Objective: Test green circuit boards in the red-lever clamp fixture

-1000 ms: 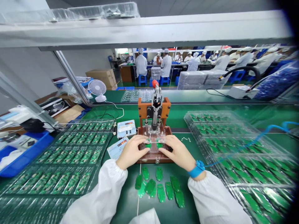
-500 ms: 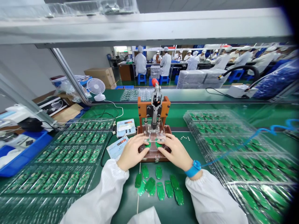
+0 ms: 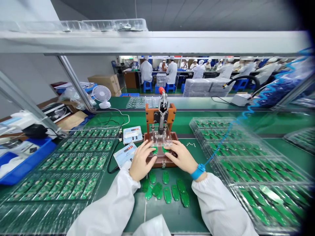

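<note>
A brown test fixture point(image 3: 160, 160) with an orange frame and a red-knobbed lever point(image 3: 161, 90) stands at the middle of the green bench. My left hand point(image 3: 141, 161) and my right hand point(image 3: 180, 158) rest on its front, fingers curled onto small green circuit boards point(image 3: 158, 149) seated under a clear plate. A blue wrist strap point(image 3: 198, 171) with a coiled cord is on my right wrist. Several loose green boards point(image 3: 167, 191) lie on the mat just before the fixture.
Clear trays of green boards point(image 3: 73, 162) fill the left; stacked trays point(image 3: 248, 164) fill the right. Two small meters point(image 3: 133, 134) sit left of the fixture. A blue bin point(image 3: 27, 160), a white fan point(image 3: 102, 94), and people in white coats point(image 3: 169, 70) at far benches are in view.
The view has tilted up a little. Both hands stay on the fixture, drawn slightly closer together on the seated boards.
</note>
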Action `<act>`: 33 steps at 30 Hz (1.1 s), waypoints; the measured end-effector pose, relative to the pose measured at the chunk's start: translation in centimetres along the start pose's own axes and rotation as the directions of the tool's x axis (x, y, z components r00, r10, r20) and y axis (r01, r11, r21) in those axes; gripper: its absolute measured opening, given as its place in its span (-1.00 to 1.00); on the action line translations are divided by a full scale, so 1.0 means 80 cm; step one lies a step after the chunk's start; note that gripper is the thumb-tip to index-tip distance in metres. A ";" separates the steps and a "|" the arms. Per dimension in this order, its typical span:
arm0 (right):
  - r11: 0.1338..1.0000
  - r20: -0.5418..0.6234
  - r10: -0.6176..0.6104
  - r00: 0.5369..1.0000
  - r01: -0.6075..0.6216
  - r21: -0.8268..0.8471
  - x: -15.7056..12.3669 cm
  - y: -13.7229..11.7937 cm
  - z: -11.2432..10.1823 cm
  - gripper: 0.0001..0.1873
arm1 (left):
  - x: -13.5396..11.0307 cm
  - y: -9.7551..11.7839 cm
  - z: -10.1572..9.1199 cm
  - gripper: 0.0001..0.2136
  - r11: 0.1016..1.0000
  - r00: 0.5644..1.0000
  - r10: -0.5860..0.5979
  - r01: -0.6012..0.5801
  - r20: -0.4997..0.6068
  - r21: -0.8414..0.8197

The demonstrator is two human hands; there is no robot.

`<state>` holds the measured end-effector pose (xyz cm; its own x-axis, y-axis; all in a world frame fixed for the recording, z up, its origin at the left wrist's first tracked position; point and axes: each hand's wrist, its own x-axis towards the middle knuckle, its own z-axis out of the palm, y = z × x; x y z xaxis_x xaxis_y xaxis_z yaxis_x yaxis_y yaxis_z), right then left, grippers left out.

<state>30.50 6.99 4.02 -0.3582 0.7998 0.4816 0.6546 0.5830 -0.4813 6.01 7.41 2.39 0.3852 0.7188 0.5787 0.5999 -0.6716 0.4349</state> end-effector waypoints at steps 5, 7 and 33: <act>0.999 -0.053 0.011 0.999 -0.009 0.044 -0.009 -0.010 0.001 -0.76 | -0.014 0.013 -0.008 -0.72 0.998 0.987 0.054 -0.051 -0.151 0.026; 0.998 -0.117 0.023 0.993 -0.016 0.066 -0.009 -0.010 -0.003 -0.77 | -0.021 0.019 -0.009 -0.71 0.993 0.980 0.117 -0.116 -0.158 0.010; 0.951 -0.467 -0.239 0.851 0.302 0.064 0.151 -0.159 -0.151 -0.68 | -0.029 0.034 0.006 -0.80 0.895 0.908 0.412 -0.388 0.075 -0.222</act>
<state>25.90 7.52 24.80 -0.1503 0.4748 0.8671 0.4723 0.8051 -0.3590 7.08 3.97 1.92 0.6492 0.3895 0.6533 0.2320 -0.9194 0.3176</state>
